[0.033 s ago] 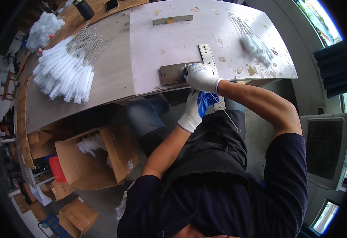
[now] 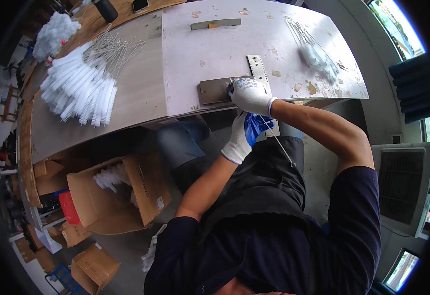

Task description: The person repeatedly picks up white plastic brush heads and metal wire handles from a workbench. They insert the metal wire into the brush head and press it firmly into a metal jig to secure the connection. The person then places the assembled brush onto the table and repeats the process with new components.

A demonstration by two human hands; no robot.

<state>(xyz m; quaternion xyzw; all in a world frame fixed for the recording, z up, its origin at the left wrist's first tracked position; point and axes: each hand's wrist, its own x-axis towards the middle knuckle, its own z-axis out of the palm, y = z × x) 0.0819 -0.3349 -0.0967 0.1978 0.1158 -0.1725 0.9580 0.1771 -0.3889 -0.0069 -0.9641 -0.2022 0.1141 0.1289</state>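
Note:
Both hands wear white gloves with blue palms and meet at the table's near edge. My left hand is closed around a thin wire rod, whose small looped end points down to the right over my apron. Any brush head on this rod is hidden. Just above it, my right hand is curled into a fist against a flat metal block; whatever its fingers grip is hidden. A perforated metal strip passes beside my right hand and beyond the table edge.
Many white bristle brushes with wire handles are fanned out at left. A smaller brush bunch lies at right. A curved metal bar rests at the back. An open cardboard box with white brushes stands below left.
The looped end of the wire rod has dipped slightly down and to the left. Both hands stay in almost the same place.

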